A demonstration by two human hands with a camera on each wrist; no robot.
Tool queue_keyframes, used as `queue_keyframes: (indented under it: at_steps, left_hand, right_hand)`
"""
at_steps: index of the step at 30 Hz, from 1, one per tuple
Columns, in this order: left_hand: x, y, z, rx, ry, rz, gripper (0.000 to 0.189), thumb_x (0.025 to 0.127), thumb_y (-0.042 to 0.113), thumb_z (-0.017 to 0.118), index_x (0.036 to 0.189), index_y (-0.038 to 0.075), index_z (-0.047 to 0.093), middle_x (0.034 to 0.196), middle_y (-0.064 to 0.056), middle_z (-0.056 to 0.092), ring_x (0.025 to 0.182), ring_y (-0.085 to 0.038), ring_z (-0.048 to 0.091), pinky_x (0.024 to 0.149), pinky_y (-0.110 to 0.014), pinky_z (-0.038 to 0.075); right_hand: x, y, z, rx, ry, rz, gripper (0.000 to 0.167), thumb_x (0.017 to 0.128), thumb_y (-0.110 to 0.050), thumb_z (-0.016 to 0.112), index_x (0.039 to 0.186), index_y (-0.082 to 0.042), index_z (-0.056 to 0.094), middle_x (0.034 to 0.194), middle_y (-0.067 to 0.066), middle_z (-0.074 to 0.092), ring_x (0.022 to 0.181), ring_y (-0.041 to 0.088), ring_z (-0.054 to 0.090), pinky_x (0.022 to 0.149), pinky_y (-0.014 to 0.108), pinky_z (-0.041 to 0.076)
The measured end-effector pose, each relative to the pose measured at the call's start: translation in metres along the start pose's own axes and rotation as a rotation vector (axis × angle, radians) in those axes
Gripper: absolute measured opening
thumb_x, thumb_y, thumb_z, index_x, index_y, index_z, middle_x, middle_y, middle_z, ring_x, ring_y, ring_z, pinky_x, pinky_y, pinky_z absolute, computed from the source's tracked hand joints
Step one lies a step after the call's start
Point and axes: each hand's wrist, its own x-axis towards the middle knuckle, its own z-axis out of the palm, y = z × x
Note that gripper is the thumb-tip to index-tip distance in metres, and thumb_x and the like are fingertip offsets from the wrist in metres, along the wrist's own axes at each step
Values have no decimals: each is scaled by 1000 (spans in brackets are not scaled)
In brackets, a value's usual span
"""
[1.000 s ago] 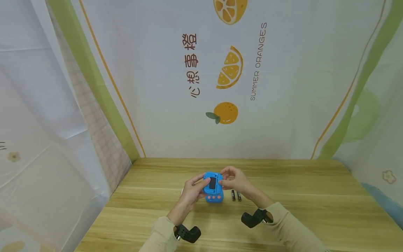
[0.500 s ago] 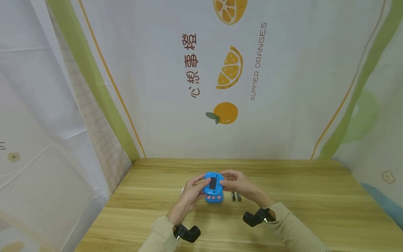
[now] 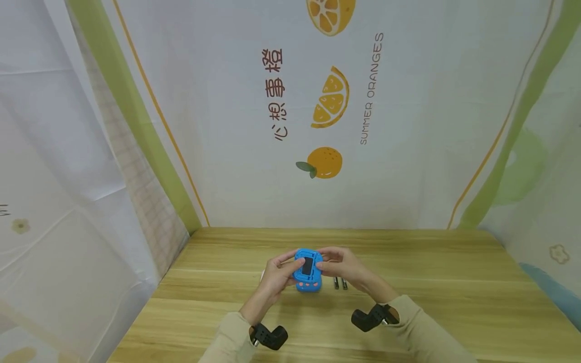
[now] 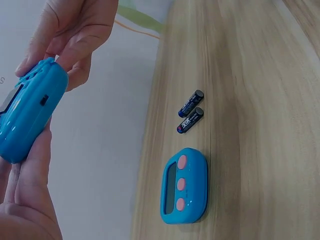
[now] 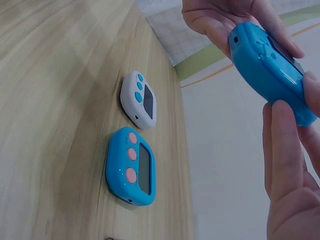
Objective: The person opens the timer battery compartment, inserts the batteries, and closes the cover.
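Observation:
A blue digital timer (image 3: pixel 308 266) is up in both hands, its back with a dark rectangular panel turned towards the head camera. My left hand (image 3: pixel 278 275) grips its left side, thumb lying across the back beside the panel. On the opposite edge, my right hand (image 3: pixel 343 264) pinches it between thumb and fingers. The left wrist view shows a small dark slot in the side of the held timer (image 4: pixel 42 97). Below it on the table lies a second blue timer (image 5: pixel 131 167), display up, with pink buttons.
A white timer (image 5: pixel 139 100) with blue buttons lies beside the second blue one. Two dark batteries (image 4: pixel 191 104) rest side by side on the wooden table (image 3: pixel 218 302), right of the timers. A white curtain printed with oranges (image 3: pixel 399 176) hangs behind the table.
My right fingers have come down from the timer's upper right corner to lower along its right edge. The held timer has shifted and turned slightly; my left hand keeps its grip.

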Motion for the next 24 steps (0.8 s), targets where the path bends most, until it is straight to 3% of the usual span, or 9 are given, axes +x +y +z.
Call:
queue_keyframes:
  at_steps: [6,13,24]
  left_hand:
    - [0,0,2,16,21,-3,50,84,20,62,126,-1,46,95,-19,64,65,-14,64,53,-22,52]
    - [1,-1,3,18,37,-2,51,83,19,63,126,-3,46,94,-17,65,63,-12,63,52,-20,51]
    - [-1,2,3,24,19,-4,51,84,21,62,126,-2,46,95,-19,64,66,-15,64,57,-25,53]
  right_hand:
    - [-1,-4,2,-24,30,3,45,83,-15,63,119,7,48,96,12,55,90,21,57,79,36,50]
    - [-1,-4,5,-22,64,7,44,82,-15,64,118,7,48,93,10,56,88,20,58,77,37,50]
    - [1,-4,1,-22,27,-5,44,83,-15,63,118,8,48,91,8,58,86,20,60,78,37,50]
